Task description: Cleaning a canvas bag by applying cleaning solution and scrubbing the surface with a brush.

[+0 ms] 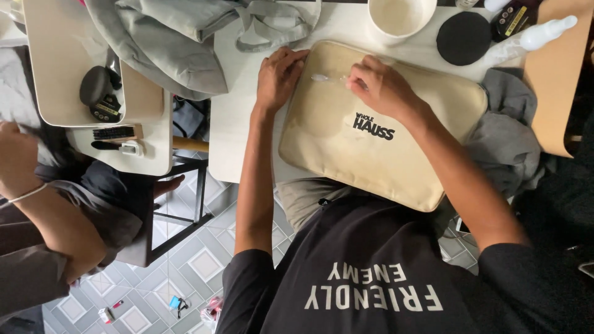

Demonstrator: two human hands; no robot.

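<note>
Beige pouch (377, 133): left hand (278, 77) flat; right hand (380, 86) fingers pinch clear tool (328, 78).

- A flat, padded beige fabric sleeve case (383, 133), rectangular with rounded corners and piped edges, lies on the white table top. It sits askew, its long side running from upper left to lower right, and its near corner overhangs the table edge above the person's lap. Dark lettering is printed near its middle. Its far left corner looks wet or shiny, with a faint darker patch below that.
- A small clear plastic brush-like tool (331, 78), thin and see-through, lies against the case's upper surface near the far edge, one end pinched under fingertips. Its exact form is hard to tell.
</note>
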